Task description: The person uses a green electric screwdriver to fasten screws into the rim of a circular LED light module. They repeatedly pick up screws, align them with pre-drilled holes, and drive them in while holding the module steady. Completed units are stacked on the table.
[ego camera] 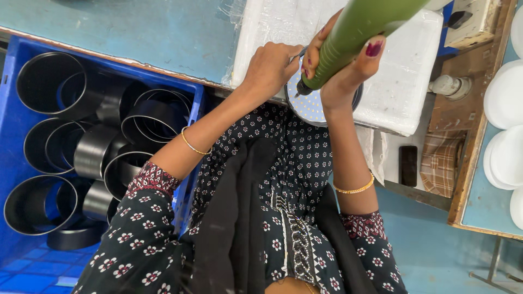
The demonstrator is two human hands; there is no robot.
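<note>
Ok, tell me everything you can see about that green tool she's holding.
The green tool is a thick, smooth cylinder, olive green, plastic by the look of it, narrowing to a dark tip. It slants from the upper right down to the lower left, its top cut off by the picture's edge. The right hand wraps around it, thumb on top. The tip points down at a round disc dotted with small points, which rests at the edge of a white block. The left hand is beside the tip.

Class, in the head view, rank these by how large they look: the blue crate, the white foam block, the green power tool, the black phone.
1. Blue crate, though partly cut off by the frame.
2. White foam block.
3. Green power tool, which is nearer the camera, so it looks enlarged.
4. Black phone.
</note>
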